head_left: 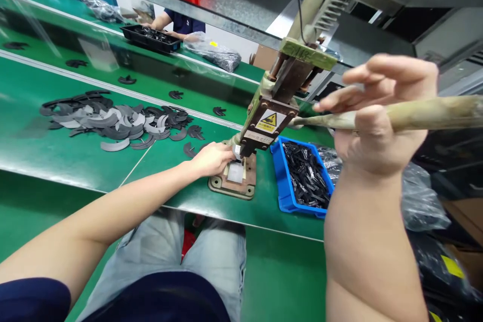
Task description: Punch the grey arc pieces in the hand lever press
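The press (290, 80) stands on the desk (22, 136) beside the curved parts (103, 119), which look light, thin and best pinched by the edges; its lever (433, 114) looks stiff, best gripped along the shaft, where the right hand (388, 95) hooks its thumb, fingers loosely curled; the left hand (214, 159) bends its fingers at the base (232, 190), hold hidden, so I cannot tell; the warning label (270, 119) has unreadable small print.

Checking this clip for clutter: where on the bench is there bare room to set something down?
The green bench shows a broad bare patch between the heap of curved pieces and the near edge, plus a narrow one between the press base and the blue bin. It is crowded around the left hand, with loose pieces beside it.
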{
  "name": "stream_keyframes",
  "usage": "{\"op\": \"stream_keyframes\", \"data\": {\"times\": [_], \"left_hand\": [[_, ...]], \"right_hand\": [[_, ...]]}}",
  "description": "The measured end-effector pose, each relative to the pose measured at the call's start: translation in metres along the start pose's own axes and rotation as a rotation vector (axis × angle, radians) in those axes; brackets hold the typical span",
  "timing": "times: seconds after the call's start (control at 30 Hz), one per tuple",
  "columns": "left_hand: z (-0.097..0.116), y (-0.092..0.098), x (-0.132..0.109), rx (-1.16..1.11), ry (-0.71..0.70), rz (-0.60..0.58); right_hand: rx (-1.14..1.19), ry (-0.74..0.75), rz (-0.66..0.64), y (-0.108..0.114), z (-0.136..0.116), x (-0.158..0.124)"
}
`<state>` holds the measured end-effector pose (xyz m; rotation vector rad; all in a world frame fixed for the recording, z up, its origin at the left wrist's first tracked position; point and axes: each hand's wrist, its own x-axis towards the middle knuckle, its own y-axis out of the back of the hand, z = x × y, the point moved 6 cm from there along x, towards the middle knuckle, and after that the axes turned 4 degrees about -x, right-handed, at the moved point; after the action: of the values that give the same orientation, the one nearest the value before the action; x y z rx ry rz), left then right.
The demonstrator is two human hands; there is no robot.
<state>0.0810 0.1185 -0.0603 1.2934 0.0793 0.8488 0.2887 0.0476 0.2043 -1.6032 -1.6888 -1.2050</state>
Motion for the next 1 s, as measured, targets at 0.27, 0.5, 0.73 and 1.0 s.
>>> {"op": "stream_keyframes", "data": {"times": [0.27,0.5,0.73,1.0], "left_hand": [[0.006,-0.003,0.0,-0.009,0.016,-0.033],[0.006,-0.005,-0.008,-0.099,0.012,-0.003],[-0.044,0.026,-0.025,-0.006,0.213,0.04],[-0.106,0.033,-0.042,0.181,0.512,-0.22]], "right_hand": [[-0.121,0.129,0.117,-0.021,-0.017,-0.051],[-0.434,0.154,0.196,-0.044,-0.012,-0.136],[-0.408,0.175,0.138,-0.039,-0.002,-0.147],[-0.353,0.168,0.026,-0.027,-0.007,-0.15]]}}
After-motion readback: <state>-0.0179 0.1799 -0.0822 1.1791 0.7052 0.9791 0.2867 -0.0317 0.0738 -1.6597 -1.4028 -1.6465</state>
